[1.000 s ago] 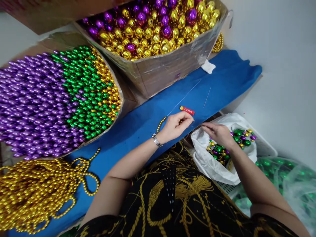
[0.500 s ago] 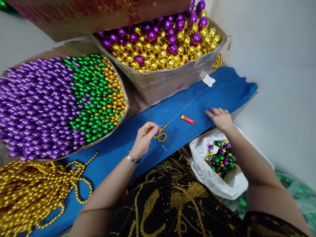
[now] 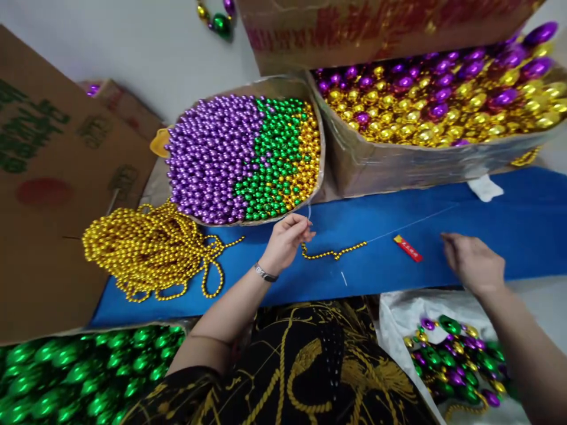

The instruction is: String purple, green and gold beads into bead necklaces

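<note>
Gold beads (image 3: 334,255) lie by the left hand (image 3: 283,243), its fingers pinching string (image 3: 309,211), maybe so none slip; blurry right hand (image 3: 477,262), I can't tell.

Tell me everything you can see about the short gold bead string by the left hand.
The short gold bead string has small, round, metallic-looking beads. It lies wavily across the blue cloth, kinked partway along. Its left end reaches the left hand, where any grip on it is hidden. A thin pale thread runs from its right end.
</note>
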`<action>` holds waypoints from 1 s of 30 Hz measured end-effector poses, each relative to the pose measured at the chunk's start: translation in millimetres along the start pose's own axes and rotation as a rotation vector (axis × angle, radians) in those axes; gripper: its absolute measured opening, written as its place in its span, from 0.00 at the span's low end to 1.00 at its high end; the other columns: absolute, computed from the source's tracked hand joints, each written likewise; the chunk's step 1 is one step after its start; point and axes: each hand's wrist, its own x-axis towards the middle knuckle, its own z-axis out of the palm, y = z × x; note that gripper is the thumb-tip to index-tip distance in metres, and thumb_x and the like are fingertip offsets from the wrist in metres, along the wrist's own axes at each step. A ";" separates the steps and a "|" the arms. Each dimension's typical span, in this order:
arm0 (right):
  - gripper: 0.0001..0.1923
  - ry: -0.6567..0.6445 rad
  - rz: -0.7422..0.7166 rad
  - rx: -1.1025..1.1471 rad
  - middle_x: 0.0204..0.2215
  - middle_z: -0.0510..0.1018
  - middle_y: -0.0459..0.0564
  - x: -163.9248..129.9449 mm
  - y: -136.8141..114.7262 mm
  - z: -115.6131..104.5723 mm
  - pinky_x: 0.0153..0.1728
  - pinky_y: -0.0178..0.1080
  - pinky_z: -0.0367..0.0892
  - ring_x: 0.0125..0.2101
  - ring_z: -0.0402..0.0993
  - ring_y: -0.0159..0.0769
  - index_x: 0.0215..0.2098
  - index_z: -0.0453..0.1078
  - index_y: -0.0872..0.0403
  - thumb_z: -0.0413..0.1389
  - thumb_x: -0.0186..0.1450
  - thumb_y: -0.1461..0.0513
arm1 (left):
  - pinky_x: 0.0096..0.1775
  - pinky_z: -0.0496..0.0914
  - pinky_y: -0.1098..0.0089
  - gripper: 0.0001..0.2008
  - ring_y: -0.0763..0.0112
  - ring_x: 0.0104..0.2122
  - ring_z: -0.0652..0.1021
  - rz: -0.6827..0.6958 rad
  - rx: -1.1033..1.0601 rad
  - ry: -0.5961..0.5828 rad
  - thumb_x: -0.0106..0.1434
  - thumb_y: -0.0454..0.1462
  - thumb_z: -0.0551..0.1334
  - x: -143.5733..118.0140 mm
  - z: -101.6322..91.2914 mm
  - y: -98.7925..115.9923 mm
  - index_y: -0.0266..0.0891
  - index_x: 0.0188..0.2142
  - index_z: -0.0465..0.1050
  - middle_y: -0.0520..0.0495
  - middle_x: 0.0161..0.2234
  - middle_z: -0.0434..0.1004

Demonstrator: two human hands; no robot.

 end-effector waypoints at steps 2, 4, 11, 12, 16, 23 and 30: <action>0.11 0.065 0.087 0.054 0.29 0.80 0.58 15.2 -40.5 -7.4 0.23 0.37 0.56 0.26 0.72 0.34 0.37 0.74 0.54 0.55 0.68 0.55 | 0.35 0.74 0.70 0.12 0.77 0.27 0.75 0.046 -0.018 0.012 0.53 0.41 0.72 -3.2 -2.2 6.1 0.35 0.30 0.73 0.51 0.26 0.74; 0.11 0.101 0.026 0.185 0.32 0.80 0.55 31.9 -89.4 -19.4 0.28 0.36 0.63 0.29 0.75 0.34 0.40 0.73 0.53 0.52 0.69 0.56 | 0.30 0.71 0.74 0.12 0.79 0.25 0.72 0.067 -0.037 0.029 0.52 0.40 0.72 -5.9 -3.4 12.0 0.35 0.30 0.74 0.50 0.27 0.74; 0.11 0.081 -0.114 0.642 0.39 0.74 0.53 72.3 -229.9 -50.3 0.42 0.38 0.71 0.41 0.74 0.36 0.48 0.71 0.53 0.51 0.70 0.63 | 0.17 0.51 0.79 0.14 0.89 0.16 0.57 0.069 0.005 0.139 0.49 0.43 0.74 -15.7 -9.4 7.6 0.34 0.29 0.78 0.48 0.29 0.78; 0.11 0.063 -0.119 0.686 0.39 0.75 0.53 74.8 -241.2 -51.0 0.41 0.38 0.71 0.40 0.74 0.35 0.49 0.71 0.52 0.51 0.70 0.63 | 0.17 0.51 0.79 0.14 0.89 0.16 0.57 0.069 0.017 0.146 0.49 0.43 0.74 -17.4 -10.6 4.7 0.34 0.29 0.79 0.47 0.30 0.79; 0.11 0.035 -0.145 0.801 0.38 0.77 0.50 79.5 -268.9 -49.3 0.41 0.36 0.72 0.37 0.76 0.33 0.49 0.71 0.52 0.51 0.70 0.65 | 0.16 0.50 0.78 0.13 0.89 0.15 0.57 0.065 0.048 0.167 0.50 0.44 0.73 -23.6 -15.6 -4.6 0.36 0.30 0.81 0.46 0.31 0.81; 0.12 0.063 -0.150 0.755 0.37 0.79 0.50 81.1 -280.7 -47.2 0.39 0.36 0.73 0.36 0.77 0.32 0.49 0.73 0.51 0.53 0.69 0.64 | 0.18 0.48 0.77 0.13 0.86 0.15 0.56 0.119 0.127 0.167 0.52 0.44 0.73 -29.1 -21.9 -8.9 0.38 0.33 0.83 0.53 0.18 0.70; 0.12 0.120 -0.171 0.645 0.35 0.78 0.50 79.9 -283.5 -42.4 0.37 0.34 0.73 0.34 0.77 0.31 0.49 0.75 0.51 0.55 0.69 0.64 | 0.18 0.51 0.77 0.13 0.85 0.15 0.56 0.159 0.144 0.235 0.50 0.45 0.73 -28.8 -21.9 -10.7 0.37 0.30 0.82 0.56 0.15 0.64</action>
